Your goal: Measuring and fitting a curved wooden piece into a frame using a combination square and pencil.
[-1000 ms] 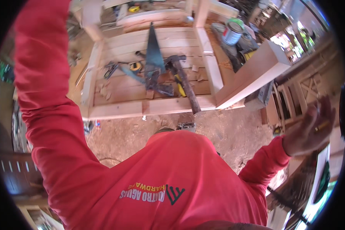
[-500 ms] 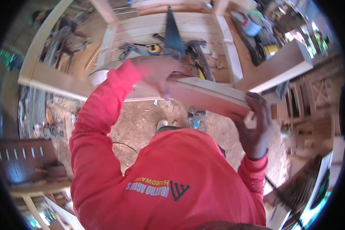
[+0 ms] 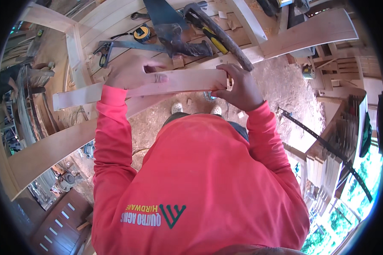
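A pale wooden board [image 3: 183, 80] lies crosswise in front of me, its narrow left end [image 3: 72, 97] reaching past my left sleeve. My left hand [image 3: 130, 73] grips it left of the middle, thumb pressed on its face. At the board's right end, my right hand [image 3: 241, 87] pinches it between thumb and fingers. A thin yellowish stick [image 3: 230, 80] shows beside the right fingers; its kind is unclear. Just beyond the board lie a handsaw [image 3: 165, 21], a hammer [image 3: 221, 36], a yellow tape measure [image 3: 141, 33] and a try square [image 3: 130, 45].
The tools lie on a slatted wooden frame [image 3: 110, 21] whose rails stick out at right [image 3: 310, 34] and lower left [image 3: 51, 148]. Another person's arm [image 3: 8, 83] shows at the far left. Planks [image 3: 323, 165] are stacked at right. A dark strap [image 3: 323, 144] crosses there.
The board has swung from slanting to nearly level and shifted left, with both hands still on it. My view has tilted and moved nearer the tools.
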A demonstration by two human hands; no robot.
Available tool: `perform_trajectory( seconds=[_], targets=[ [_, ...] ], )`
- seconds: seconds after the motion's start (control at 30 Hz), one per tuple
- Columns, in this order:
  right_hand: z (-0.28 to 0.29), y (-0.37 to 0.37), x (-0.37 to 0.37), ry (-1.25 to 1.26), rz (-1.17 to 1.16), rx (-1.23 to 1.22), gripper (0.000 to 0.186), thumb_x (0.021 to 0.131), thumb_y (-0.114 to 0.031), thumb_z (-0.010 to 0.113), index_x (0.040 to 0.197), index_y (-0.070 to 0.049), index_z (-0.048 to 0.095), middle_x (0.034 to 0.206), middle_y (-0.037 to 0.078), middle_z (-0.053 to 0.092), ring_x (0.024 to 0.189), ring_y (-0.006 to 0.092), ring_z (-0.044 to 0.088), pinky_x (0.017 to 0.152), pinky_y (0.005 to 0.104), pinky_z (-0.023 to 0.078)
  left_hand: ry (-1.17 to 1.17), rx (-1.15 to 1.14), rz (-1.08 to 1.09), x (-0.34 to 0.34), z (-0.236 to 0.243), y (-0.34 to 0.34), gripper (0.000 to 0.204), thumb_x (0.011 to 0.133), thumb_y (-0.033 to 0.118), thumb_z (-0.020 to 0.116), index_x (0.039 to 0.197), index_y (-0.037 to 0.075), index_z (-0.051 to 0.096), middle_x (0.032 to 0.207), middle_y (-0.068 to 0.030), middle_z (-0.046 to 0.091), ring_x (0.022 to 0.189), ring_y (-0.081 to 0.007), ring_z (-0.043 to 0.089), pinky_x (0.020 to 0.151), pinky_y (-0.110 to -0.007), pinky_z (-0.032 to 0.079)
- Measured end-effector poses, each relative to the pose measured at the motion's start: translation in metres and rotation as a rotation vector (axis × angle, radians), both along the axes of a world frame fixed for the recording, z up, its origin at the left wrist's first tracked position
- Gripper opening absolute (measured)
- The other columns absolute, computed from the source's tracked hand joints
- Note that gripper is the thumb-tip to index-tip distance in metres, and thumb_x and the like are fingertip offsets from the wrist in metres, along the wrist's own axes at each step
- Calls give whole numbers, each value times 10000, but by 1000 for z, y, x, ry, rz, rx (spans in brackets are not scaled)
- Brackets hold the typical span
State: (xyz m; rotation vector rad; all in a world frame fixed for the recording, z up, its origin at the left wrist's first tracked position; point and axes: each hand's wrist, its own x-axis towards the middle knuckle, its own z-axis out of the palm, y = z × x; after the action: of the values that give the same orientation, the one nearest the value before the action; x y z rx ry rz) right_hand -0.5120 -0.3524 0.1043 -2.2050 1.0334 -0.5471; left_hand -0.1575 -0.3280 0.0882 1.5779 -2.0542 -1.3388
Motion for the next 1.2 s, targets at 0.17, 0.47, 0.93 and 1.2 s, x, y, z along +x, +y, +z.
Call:
perform_trajectory(
  seconds=[0.17, 0.47, 0.93, 1.2],
  targets=[
    [-28, 4, -9, 34, 43, -58, 696, 643, -189, 922, 1235, 7, 612, 1122, 177, 659, 986, 370, 655, 865, 427, 536, -85, -270, 429, -3, 17, -7, 436, 844, 353, 834, 1150, 51, 762, 990, -137, 772, 833, -178, 713, 746, -280, 544],
    [-19, 14, -43, -102, -119, -14, 623, 743, -145, 858, 1293, -18, 593, 1153, 190, 633, 992, 387, 637, 885, 430, 531, -558, -432, 743, 24, -23, -40, 383, 785, 255, 809, 1130, 98, 753, 1027, -122, 775, 953, -291, 739, 843, -398, 571],
    [-53, -34, -66, 23, -335, -186, 458, 851, -131, 742, 1258, 0, 578, 1128, 221, 610, 988, 427, 649, 864, 484, 542, -879, -86, 935, 108, -54, -23, 469, 815, 302, 758, 1228, 87, 710, 1307, -184, 677, 1191, -353, 664, 1009, -452, 535],
    [-61, -40, -54, 128, -470, -338, 383, 872, -157, 745, 1206, -27, 611, 1102, 186, 647, 971, 408, 666, 831, 482, 548, -766, 52, 758, 206, -99, -17, 312, 792, 267, 756, 1027, 62, 742, 1012, -154, 744, 838, -265, 748, 713, -422, 591]
  ],
)
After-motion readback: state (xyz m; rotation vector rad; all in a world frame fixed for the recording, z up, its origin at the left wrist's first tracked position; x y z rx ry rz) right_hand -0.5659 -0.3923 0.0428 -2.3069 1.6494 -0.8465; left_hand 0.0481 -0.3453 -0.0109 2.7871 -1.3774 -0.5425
